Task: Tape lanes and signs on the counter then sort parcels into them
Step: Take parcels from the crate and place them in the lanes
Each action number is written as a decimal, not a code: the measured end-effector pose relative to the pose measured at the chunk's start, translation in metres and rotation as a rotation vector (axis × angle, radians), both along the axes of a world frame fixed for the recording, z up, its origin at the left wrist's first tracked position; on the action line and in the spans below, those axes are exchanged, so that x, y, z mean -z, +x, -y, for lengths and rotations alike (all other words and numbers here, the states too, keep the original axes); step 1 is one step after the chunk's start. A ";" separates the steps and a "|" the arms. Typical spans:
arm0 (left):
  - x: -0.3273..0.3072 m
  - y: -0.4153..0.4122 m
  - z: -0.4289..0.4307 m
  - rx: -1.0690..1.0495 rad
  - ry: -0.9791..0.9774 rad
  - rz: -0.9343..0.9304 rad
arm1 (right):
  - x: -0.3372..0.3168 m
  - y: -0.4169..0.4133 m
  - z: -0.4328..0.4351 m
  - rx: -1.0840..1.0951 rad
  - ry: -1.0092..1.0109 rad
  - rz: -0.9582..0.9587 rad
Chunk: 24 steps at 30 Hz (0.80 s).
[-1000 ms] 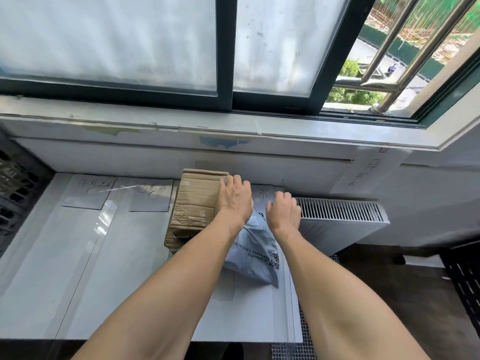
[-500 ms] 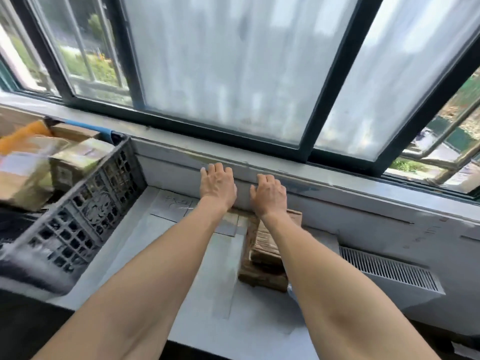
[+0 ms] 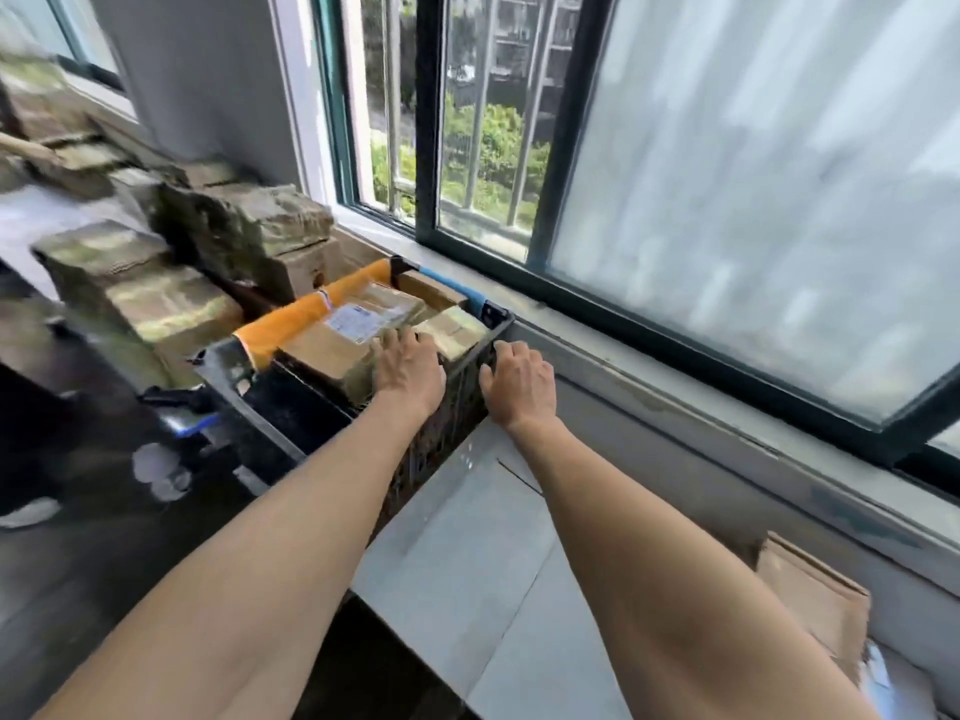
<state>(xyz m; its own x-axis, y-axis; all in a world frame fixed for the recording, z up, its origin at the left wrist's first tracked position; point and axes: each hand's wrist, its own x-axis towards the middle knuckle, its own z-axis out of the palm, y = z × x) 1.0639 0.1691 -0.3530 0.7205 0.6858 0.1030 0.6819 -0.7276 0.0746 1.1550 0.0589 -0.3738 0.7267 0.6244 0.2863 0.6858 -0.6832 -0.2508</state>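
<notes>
A dark plastic crate (image 3: 470, 387) stands at the counter's left end, filled with several brown cardboard parcels (image 3: 332, 345) and an orange one (image 3: 291, 322). My left hand (image 3: 408, 363) reaches into the crate, its fingers lying on a labelled brown parcel. My right hand (image 3: 517, 384) hovers at the crate's right rim with relaxed fingers and holds nothing. The white counter (image 3: 467, 537) with taped lanes runs to the lower right. A cardboard parcel (image 3: 810, 600) lies on it at the far right, with a blue-grey mailer (image 3: 883, 683) partly visible below.
More cardboard boxes (image 3: 244, 226) are stacked to the left behind the crate. The window sill (image 3: 675, 371) and sliding window run along the counter's far side. A dark floor with shoes (image 3: 31, 511) lies at lower left.
The view has swung left from the counter's right end to the crate. Both hands left the placed box and mailer and moved over to the crate.
</notes>
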 end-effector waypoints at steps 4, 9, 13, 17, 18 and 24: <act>0.008 -0.013 -0.049 -0.098 0.020 -0.037 | 0.005 0.000 -0.057 -0.094 0.001 0.003; 0.023 -0.015 -0.100 -0.201 0.002 -0.090 | 0.012 0.014 -0.121 -0.168 0.049 -0.023; 0.039 -0.014 -0.140 -0.277 -0.025 -0.105 | 0.022 0.018 -0.162 -0.200 0.054 -0.073; 0.054 -0.001 -0.177 -0.340 -0.120 -0.122 | 0.036 0.029 -0.190 -0.241 -0.029 -0.051; 0.058 0.003 -0.186 -0.344 -0.142 -0.119 | 0.038 0.036 -0.195 -0.231 -0.038 -0.061; 0.083 0.019 -0.235 -0.495 -0.385 -0.049 | 0.047 0.076 -0.229 -0.023 -0.081 -0.220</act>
